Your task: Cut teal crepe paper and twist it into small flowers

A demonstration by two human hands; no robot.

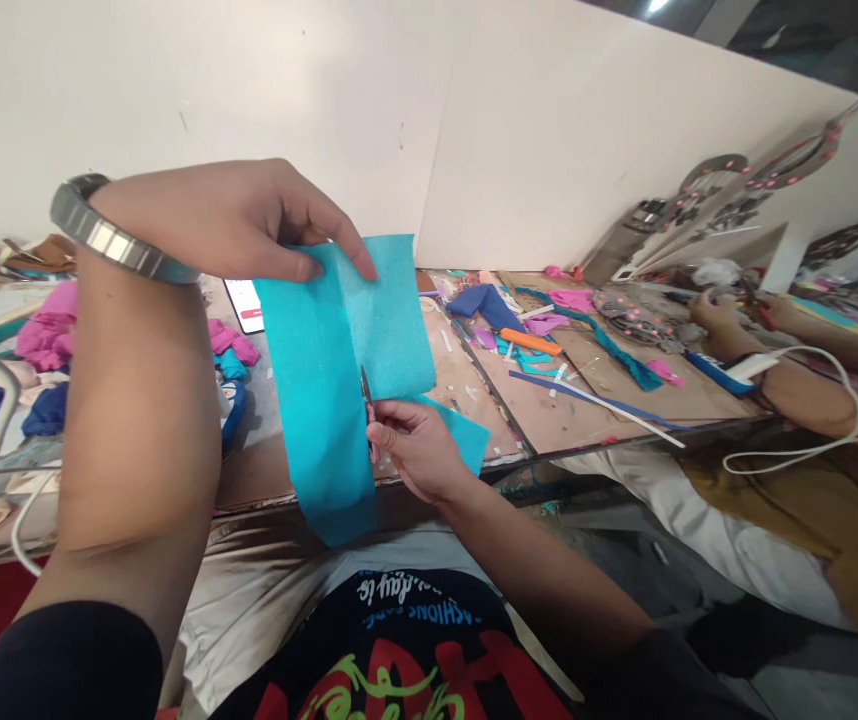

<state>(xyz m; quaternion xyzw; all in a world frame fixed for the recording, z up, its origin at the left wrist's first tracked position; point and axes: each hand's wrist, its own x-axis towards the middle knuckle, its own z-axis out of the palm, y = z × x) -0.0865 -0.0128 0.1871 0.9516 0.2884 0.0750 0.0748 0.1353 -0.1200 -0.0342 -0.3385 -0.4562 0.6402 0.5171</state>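
The left hand (256, 215) is pinching the far edge of a teal cloth (316, 370) between its thumb and fingers. It is holding the cloth up over the near side of the surface (253, 470). One long part of the cloth is hanging down near the lap (234, 580). The right hand (418, 450) is gripping small scissors (366, 390), and their blades are pointing far, up the middle of the cloth. I am not able to tell if the blades are open.

Some things could be going wrong soon. The cloth is looking soft and is hanging free, so it could be swinging or folding, and then the cut could be coming out crooked. If the left hand is pinching too loosely, the cloth could be slipping down. The fingers are sitting far of the blade tips, so a long cut going straight up could be getting too close to them. The hanging end could be catching on the lap and pulling the cloth to one side.

To the right, blue scraps (481, 305) and an orange tool (530, 342) are lying about, and a loose bit could be getting mixed in. Farther right, another person's hand (718, 310) is working well apart.
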